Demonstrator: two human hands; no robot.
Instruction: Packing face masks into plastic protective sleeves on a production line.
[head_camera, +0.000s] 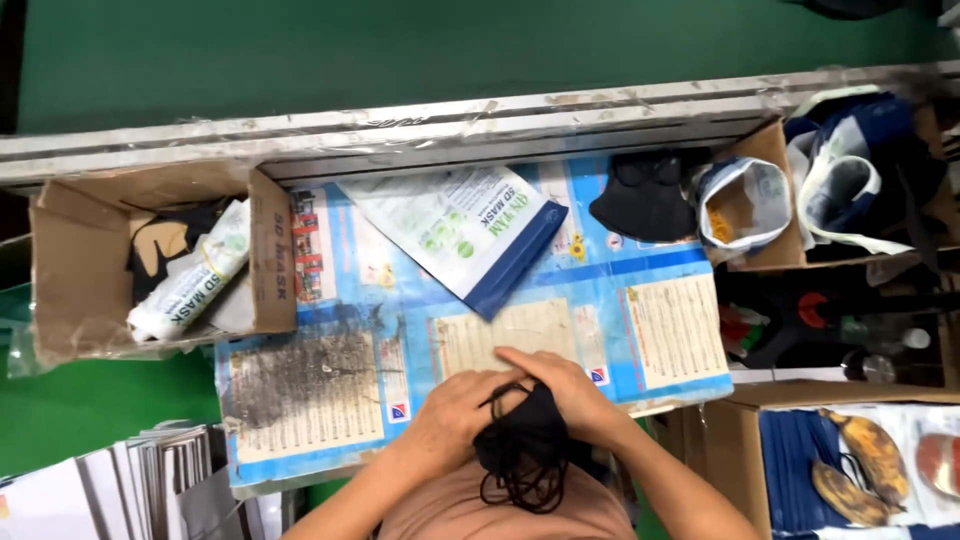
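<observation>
Head view looks straight down on a desk (660, 265) covered by a blue printed sheet (640, 330). Both hands meet at its near edge over a bundle of black masks (525, 445) with loose ear loops hanging toward the person. The left hand (455, 415) is curled around the bundle's left side, fingers closed on it; the right hand (565, 390) presses over the top, fingers bent and gripping too.

As a judgement, the work looks part way through — the bundle is gathered in the hands but not yet in any pouch. One flat white pouch (465, 235) with a dark blue bottom band and green print lies unfilled on the sheet, tilted, well ahead of the hands. A second heap of black masks (645, 200) waits at the far edge, just right of the pouch.

To the left, an open cardboard box (70, 270) holds a rolled white pack (190, 275) with green and dark lettering, plus some black pieces. Right of the far masks stands a small white-rimmed bag (745, 205) inside another carton. At lower right, two overripe bananas (865, 465) lie on blue-and-white packs in a third box. Grey flat packs (140, 480) are stacked at lower left.
</observation>
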